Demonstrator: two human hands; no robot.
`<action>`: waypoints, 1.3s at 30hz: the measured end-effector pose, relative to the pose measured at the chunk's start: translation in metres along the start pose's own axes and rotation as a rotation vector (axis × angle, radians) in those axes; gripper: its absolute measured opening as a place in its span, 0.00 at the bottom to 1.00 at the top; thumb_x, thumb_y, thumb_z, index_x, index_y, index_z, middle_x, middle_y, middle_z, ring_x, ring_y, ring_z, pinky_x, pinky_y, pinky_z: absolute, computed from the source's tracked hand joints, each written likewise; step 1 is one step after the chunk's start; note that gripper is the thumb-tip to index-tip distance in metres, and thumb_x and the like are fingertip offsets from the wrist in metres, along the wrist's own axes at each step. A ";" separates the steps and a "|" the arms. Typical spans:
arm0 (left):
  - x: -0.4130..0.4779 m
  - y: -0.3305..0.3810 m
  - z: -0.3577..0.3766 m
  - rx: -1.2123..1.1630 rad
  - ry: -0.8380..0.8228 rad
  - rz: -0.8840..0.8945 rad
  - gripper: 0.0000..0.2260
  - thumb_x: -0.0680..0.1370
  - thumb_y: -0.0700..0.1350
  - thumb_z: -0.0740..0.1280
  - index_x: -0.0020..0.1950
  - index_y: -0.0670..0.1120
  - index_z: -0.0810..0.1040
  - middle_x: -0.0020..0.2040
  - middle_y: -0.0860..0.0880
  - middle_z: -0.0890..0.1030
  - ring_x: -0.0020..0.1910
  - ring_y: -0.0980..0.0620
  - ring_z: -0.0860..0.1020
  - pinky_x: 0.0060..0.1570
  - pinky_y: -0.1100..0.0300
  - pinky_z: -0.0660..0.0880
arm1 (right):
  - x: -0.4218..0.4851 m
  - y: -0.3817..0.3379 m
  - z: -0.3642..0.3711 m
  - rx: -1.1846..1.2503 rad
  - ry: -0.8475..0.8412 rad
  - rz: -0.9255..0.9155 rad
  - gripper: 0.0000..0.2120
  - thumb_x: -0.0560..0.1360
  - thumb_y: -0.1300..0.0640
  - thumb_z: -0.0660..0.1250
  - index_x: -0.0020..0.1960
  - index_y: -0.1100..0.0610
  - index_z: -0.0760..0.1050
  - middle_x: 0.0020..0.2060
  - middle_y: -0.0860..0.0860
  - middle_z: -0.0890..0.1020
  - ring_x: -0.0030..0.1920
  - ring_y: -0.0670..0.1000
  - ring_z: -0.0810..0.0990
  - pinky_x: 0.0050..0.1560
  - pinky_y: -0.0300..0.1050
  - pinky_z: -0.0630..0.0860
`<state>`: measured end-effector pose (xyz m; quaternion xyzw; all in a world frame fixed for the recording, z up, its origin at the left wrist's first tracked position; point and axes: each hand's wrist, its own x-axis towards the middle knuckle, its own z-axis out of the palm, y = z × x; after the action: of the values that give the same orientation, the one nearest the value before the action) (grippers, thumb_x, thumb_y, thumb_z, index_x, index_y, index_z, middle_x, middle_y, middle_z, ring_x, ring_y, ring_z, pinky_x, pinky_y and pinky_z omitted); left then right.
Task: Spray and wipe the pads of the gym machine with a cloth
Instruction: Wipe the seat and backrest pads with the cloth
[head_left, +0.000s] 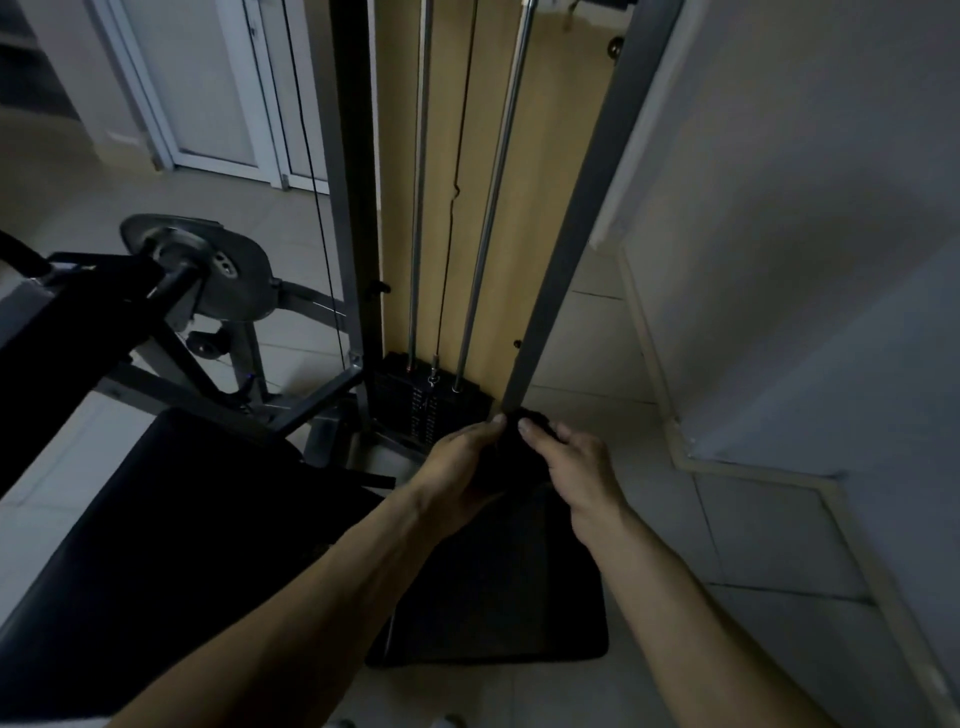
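A dark cloth (511, 452) is bunched between both hands, low in front of the machine's weight stack (426, 400). My left hand (457, 467) grips the cloth from the left, fingers curled round it. My right hand (576, 462) pinches it from the right. Below the hands lies a black seat pad (498, 597). A larger black pad (171, 545) slopes across the lower left. No spray bottle is in view.
Grey frame posts (576, 228) and chrome guide rods (493, 197) rise over the weight stack against a yellow panel. A pulley cam (218, 270) and black arm stand at left. A wall (805, 208) closes the right; tiled floor lies around, a white door behind.
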<state>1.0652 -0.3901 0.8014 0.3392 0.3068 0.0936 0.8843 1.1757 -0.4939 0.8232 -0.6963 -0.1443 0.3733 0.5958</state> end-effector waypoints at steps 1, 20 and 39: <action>0.005 -0.004 0.001 -0.019 0.010 0.010 0.14 0.84 0.48 0.65 0.67 0.46 0.80 0.64 0.41 0.82 0.64 0.42 0.81 0.65 0.46 0.77 | 0.002 0.003 -0.003 -0.048 0.040 -0.037 0.08 0.77 0.52 0.75 0.53 0.55 0.86 0.47 0.55 0.88 0.49 0.56 0.88 0.57 0.58 0.83; 0.075 -0.068 -0.005 0.500 0.382 0.118 0.08 0.79 0.44 0.73 0.59 0.47 0.83 0.50 0.49 0.85 0.43 0.55 0.83 0.44 0.60 0.81 | 0.006 0.088 -0.079 -0.699 0.255 -0.189 0.20 0.85 0.57 0.62 0.75 0.43 0.69 0.69 0.42 0.76 0.69 0.46 0.75 0.62 0.34 0.71; 0.094 -0.104 -0.030 0.976 0.049 0.031 0.33 0.81 0.48 0.70 0.82 0.55 0.58 0.84 0.50 0.51 0.82 0.47 0.54 0.78 0.52 0.56 | 0.040 0.106 -0.066 -0.739 0.113 -0.349 0.22 0.86 0.56 0.58 0.80 0.51 0.66 0.80 0.45 0.64 0.78 0.43 0.62 0.75 0.35 0.62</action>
<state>1.1174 -0.4167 0.6705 0.7164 0.3306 -0.0400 0.6131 1.2229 -0.5423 0.7110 -0.8480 -0.3516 0.1509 0.3668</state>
